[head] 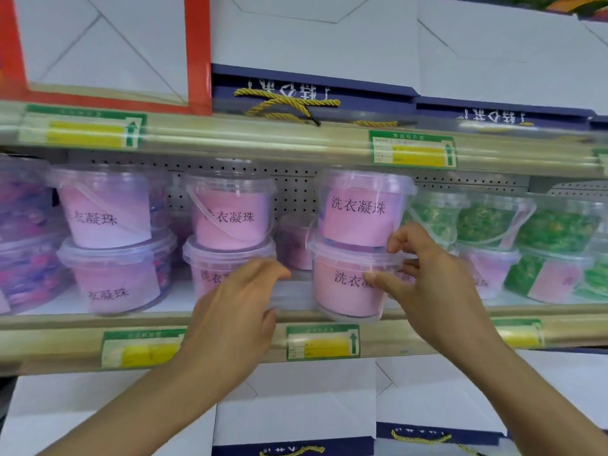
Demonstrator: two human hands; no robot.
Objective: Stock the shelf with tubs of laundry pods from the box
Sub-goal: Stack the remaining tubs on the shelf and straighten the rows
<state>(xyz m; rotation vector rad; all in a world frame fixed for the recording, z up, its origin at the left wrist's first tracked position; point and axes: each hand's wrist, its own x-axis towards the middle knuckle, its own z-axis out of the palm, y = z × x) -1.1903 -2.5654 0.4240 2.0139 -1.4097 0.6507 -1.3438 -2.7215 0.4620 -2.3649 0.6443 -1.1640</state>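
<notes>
Clear tubs (348,284) of pink pods stacked in twos, green-pod tubs (552,274) rightward

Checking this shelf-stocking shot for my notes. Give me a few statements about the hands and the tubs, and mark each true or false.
1. The right hand touches a stack of two pink-labelled tubs. True.
2. The upper pink tub of that stack lies on its side. False: it stands upright on the lower pink tub.
3. The tubs right of that stack hold green contents. True: see the green tubs.
4. The left hand holds a price tag. False: it reaches toward the shelf, holding no tag.
</notes>
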